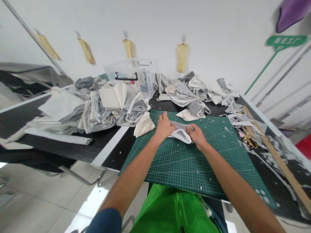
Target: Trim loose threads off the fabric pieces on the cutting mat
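A folded piece of grey and white fabric [181, 134] is held between both hands, just above or on the green cutting mat [179, 165]. My left hand [165, 125] grips its left end, the thumb on the cloth and a finger raised. At the other end, my right hand [196, 134] has its fingers closed on the fabric. The cloth's white edge curls toward me. A cream cloth piece [144, 124] lies on the mat's far left corner, close to my left hand. Beyond my hands, another cream piece [188, 115] overlaps the mat's far edge.
Fabric stacks [107, 106] cover the left table; another heap [191, 89] lies behind the mat. A clear plastic bin [131, 76] stands by the wall. To the right are gold-handled scissors [250, 141], a long wooden ruler [279, 161] and cloth scraps. Yellow gloves [182, 57] hang above.
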`<state>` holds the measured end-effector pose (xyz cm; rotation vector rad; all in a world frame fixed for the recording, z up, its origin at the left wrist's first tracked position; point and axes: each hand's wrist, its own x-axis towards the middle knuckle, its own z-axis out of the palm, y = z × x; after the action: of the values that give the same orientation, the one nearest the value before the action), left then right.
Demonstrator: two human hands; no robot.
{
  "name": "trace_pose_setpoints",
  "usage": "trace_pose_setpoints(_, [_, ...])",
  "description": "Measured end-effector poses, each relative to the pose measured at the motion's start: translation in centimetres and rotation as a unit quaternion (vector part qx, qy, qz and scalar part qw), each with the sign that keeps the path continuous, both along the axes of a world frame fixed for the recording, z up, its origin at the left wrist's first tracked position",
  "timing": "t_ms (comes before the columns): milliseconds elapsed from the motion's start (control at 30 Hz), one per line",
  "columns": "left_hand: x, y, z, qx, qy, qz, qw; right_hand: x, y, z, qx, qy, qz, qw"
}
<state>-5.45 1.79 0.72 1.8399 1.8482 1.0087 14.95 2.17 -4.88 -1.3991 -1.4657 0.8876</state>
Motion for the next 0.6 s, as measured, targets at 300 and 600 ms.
trace_pose_setpoints(300, [-0.8, -5.5, 0.2, 0.062, 0.214, -0.006, 0.975, -5.8, 4.0, 1.3, 0.076, -0.028, 0.189, 0.979])
trace_pose_setpoints(600, [-3.0, -4.0, -2.8, -0.008, 0.207, -0.035, 0.978, -10.4, 6.0, 0.3, 0.047, -0.1, 0.054, 0.992])
